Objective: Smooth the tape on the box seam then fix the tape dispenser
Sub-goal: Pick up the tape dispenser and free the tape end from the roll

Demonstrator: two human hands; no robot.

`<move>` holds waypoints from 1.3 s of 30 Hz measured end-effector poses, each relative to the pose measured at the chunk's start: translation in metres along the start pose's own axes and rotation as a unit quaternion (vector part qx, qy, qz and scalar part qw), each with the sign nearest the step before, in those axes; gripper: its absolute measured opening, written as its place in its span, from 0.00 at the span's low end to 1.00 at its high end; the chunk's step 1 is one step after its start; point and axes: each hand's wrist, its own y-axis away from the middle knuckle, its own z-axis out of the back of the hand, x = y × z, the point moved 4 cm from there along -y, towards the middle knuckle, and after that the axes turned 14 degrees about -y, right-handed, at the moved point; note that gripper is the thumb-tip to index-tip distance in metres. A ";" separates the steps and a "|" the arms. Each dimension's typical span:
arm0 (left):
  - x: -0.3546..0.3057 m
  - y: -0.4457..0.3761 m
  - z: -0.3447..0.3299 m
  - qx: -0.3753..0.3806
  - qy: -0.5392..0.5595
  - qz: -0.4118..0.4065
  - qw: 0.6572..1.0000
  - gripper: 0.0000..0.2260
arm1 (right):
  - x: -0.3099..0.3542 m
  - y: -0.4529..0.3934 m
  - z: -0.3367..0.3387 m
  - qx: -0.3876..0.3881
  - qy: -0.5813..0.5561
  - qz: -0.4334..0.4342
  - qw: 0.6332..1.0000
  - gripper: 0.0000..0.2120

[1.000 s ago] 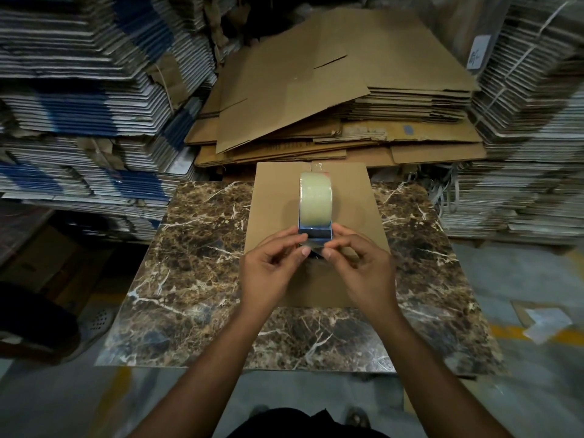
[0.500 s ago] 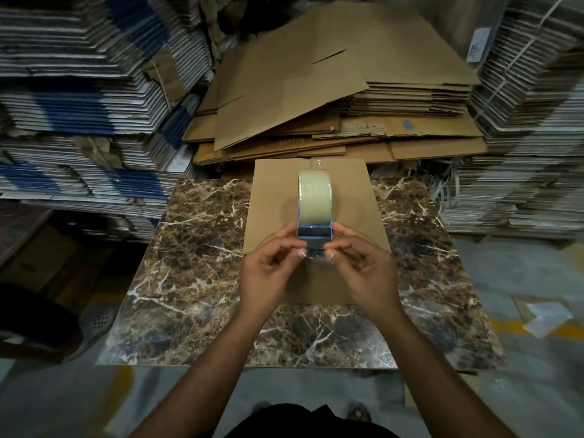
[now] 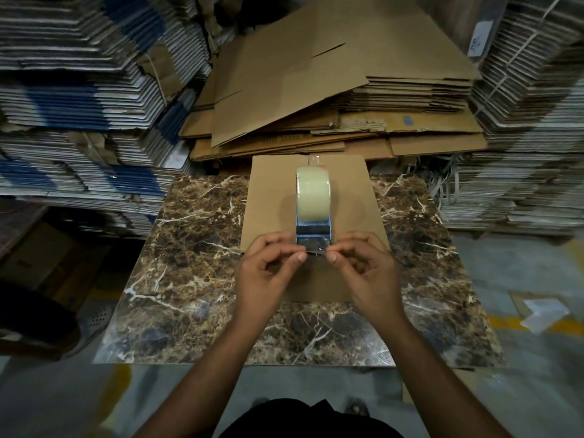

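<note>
Clear tape end pinched at the mouth of the tape dispenser (image 3: 313,213); dispenser fix underway, by my reading.

Dispenser stands on the flat cardboard box (image 3: 347,197), which lies on the marble tabletop (image 3: 189,263); taped seam runs under and beyond the dispenser, a strip showing at the box's far edge. Left hand (image 3: 268,273) and right hand (image 3: 366,270) sit just in front of the dispenser, each with thumb and forefinger closed on a corner of the loose tape (image 3: 314,251), stretching it across. Risks: uneven pull from one hand could skew or crease the film; slack could let it fold onto itself or stick to the box; the cutter, presumably near the fingers (image 3: 298,257), could nick them; a hard tug could tip the dispenser, as nothing steadies its body.
</note>
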 end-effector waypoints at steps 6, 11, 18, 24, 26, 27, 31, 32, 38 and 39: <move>0.003 0.005 -0.005 0.010 0.068 0.086 0.994 0.06 | -0.003 0.000 -0.010 0.013 -0.130 -0.130 0.983 0.06; 0.006 0.005 -0.010 0.007 0.126 0.140 0.982 0.03 | -0.003 0.001 -0.013 -0.049 -0.252 -0.203 0.945 0.04; 0.007 0.006 -0.012 0.006 0.137 0.151 0.979 0.03 | 0.004 0.001 -0.012 -0.037 -0.239 -0.223 0.944 0.03; 0.004 0.005 -0.010 0.000 0.131 0.150 0.980 0.03 | 0.005 0.005 -0.014 -0.029 -0.212 -0.195 0.957 0.05; 0.003 0.005 -0.010 -0.006 0.128 0.147 0.981 0.03 | 0.003 0.007 -0.014 -0.035 -0.205 -0.195 0.959 0.04; 0.003 0.005 -0.011 -0.008 0.128 0.146 0.981 0.02 | 0.002 0.007 -0.014 -0.040 -0.204 -0.197 0.958 0.04; 0.003 0.009 -0.014 -0.008 0.156 0.171 0.973 0.03 | -0.003 0.011 -0.015 -0.065 -0.224 -0.227 0.946 0.01; 0.004 0.011 -0.015 -0.009 0.166 0.184 0.969 0.03 | -0.004 0.012 -0.016 -0.073 -0.233 -0.235 0.941 0.01; 0.003 0.017 -0.019 -0.023 0.235 0.249 0.939 0.03 | -0.005 0.016 -0.020 -0.112 -0.268 -0.251 0.923 0.01; 0.002 0.018 -0.019 -0.023 0.245 0.256 0.935 0.03 | -0.005 0.017 -0.021 -0.117 -0.272 -0.255 0.921 0.01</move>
